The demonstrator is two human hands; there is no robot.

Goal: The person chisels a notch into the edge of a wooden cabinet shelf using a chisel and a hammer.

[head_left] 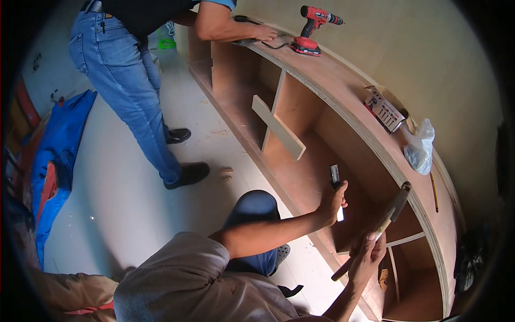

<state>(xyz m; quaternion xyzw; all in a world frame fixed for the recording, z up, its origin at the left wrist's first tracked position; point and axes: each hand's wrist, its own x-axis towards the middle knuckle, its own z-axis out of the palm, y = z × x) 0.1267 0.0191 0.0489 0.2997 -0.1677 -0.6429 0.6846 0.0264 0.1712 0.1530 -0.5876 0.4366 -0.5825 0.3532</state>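
Observation:
My left hand (332,204) is closed around a slim object (335,176) with a shiny metal upper end, a dark middle and a pale lower end; its kind is unclear. Lower right, my right hand (368,256) grips a long stick-like tool (394,209), pale and grey along its shaft with a dark rounded top, held at a slant. Both hands are in front of a curved wooden cabinet (359,112) with open compartments. A loose wooden strip (279,127) leans across a divider near my left hand.
On the cabinet's top are a red cordless drill (308,40), a small box (384,110), a plastic bag (420,147) and a pencil (434,193). A co-worker in jeans (120,80) leans over its far end. Blue sheeting (59,155) lies at left; wood scraps (226,173) on the floor.

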